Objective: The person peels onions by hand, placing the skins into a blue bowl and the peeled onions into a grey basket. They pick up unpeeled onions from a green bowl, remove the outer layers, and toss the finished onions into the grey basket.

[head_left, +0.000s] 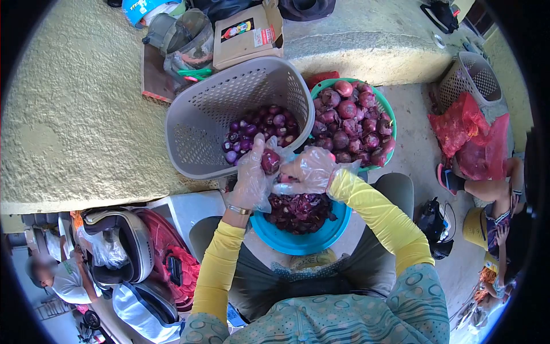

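Head view: the left hand (pixel 251 176), at the centre of the frame, grasps an onion (pixel 270 162), round and dark red, between thumb and fingers. The left forearm rises from the lower edge, with the fingers pointing toward the top of the frame. The right hand (pixel 314 169) is just right of the onion, its forearm angled in from the lower right; its fingers are bent toward the left hand, and whether they grip an item cannot be told. Both hands wear thin, transparent, wrinkled plastic gloves (pixel 262 200); smooth yellow sleeves (pixel 219 264) cover the forearms. Directly below the hands, a round blue plastic basin (pixel 270 238) contains papery, dark purple skins (pixel 301 217). Above and left of centre, a grey perforated plastic basket (pixel 197 140), rounded at the corners and tilted, contains smooth, glossy purple bulbs (pixel 279 120). Right of it, a round green tub (pixel 392 117) is heaped with dry-skinned bulbs (pixel 347 109), some with flaking layers. A coarse plastered ledge (pixel 86 126) occupies the upper left; a cardboard box (pixel 245 43) is at top centre.
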Action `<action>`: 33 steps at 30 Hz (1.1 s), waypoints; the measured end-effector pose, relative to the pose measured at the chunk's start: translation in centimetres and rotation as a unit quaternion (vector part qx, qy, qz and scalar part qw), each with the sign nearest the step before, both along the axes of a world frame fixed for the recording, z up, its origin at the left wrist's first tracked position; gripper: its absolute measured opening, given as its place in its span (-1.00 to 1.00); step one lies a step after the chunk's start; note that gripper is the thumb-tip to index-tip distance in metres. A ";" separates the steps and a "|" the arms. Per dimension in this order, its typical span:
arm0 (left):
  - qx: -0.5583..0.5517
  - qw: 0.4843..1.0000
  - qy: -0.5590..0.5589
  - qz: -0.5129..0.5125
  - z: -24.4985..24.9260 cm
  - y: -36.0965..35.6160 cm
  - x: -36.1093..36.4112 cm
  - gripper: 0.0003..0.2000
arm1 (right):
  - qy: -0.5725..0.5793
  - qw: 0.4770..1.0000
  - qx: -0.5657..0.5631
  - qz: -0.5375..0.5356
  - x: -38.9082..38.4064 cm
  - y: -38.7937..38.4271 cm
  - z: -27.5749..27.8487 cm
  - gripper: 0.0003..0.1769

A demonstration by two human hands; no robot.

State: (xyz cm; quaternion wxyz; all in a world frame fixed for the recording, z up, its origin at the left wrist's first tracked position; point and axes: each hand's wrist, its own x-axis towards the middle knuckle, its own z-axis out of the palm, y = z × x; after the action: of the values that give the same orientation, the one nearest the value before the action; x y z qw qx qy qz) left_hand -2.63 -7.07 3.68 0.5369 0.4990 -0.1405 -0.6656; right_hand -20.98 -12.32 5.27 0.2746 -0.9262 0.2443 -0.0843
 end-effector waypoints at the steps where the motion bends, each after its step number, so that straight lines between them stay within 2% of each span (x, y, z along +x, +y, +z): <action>1: 0.004 0.999 0.039 0.025 -0.3 -0.3 0.3 -0.54 | 0.027 0.999 0.007 0.021 0.1 0.2 0.4 -0.40; 3: 0.012 0.994 0.092 0.051 -0.1 -0.6 0.7 -0.56 | 0.012 0.999 0.016 0.036 0.1 -0.2 -0.4 -0.38; 5: 0.004 0.995 0.087 0.050 -0.6 -0.5 1.0 -0.57 | -0.003 0.998 0.026 0.052 0.0 -0.3 -1.6 -0.36; 7: -0.004 0.995 0.082 0.049 -0.1 -0.3 0.9 -0.56 | -0.107 0.994 -0.036 -0.004 0.1 -0.3 -2.3 -0.38; 8: -0.010 0.999 0.030 0.018 0.3 0.0 0.6 -0.55 | -0.106 0.994 -0.036 -0.003 0.1 -0.3 -2.5 -0.38; 9: -0.015 1.000 -0.022 -0.013 0.7 0.2 0.4 -0.54 | -0.095 0.993 -0.039 -0.060 0.3 -0.2 -2.4 -0.35; 11: -0.026 0.998 -0.030 -0.040 0.0 0.2 0.8 -0.52 | -0.057 0.988 -0.047 -0.136 0.4 -0.2 -2.2 -0.31; 14: -0.046 0.996 -0.040 -0.069 -0.2 0.2 0.6 -0.50 | -0.072 0.983 -0.066 -0.155 0.2 -0.3 -1.3 -0.31; 19: -0.052 0.993 -0.073 -0.077 -0.1 0.3 0.5 -0.47 | -0.041 0.991 -0.019 -0.126 0.0 -0.5 -1.1 -0.27; 21: -0.148 0.961 -0.204 -0.111 0.4 0.8 0.3 -0.46 | -0.048 0.991 -0.016 -0.121 0.0 -0.5 -1.4 -0.26; 22: -0.148 0.961 -0.204 -0.111 0.2 0.8 0.3 -0.46 | -0.060 0.991 -0.015 -0.121 0.0 -0.6 -1.8 -0.30; 24: -0.166 0.938 -0.283 -0.110 -0.6 0.8 0.4 -0.48 | -0.072 0.990 -0.014 -0.122 0.0 -0.6 -2.2 -0.33; 28: -0.156 0.946 -0.265 -0.101 -1.6 0.7 0.6 -0.51 | -0.050 0.991 -0.006 -0.126 0.1 -0.6 -2.5 -0.42; 30: -0.048 0.980 -0.151 -0.118 -1.8 0.2 1.3 -0.61 | -0.055 0.990 -0.005 -0.131 0.0 -0.6 -2.3 -0.45; 31: -0.048 0.980 -0.150 -0.118 -2.0 0.4 1.3 -0.61 | -0.038 0.992 0.006 -0.120 -0.1 -0.7 -1.9 -0.44; 33: -0.114 0.951 -0.244 -0.151 -2.0 0.6 1.4 -0.52 | -0.021 0.994 0.017 -0.108 -0.1 -0.8 -1.7 -0.42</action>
State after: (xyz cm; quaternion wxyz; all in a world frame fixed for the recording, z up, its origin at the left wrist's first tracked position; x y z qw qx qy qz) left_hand -1.24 -6.48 1.66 0.4330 0.5550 -0.4157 -0.5759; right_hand -21.06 -13.09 3.56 0.2846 -0.8876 0.3386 -0.1286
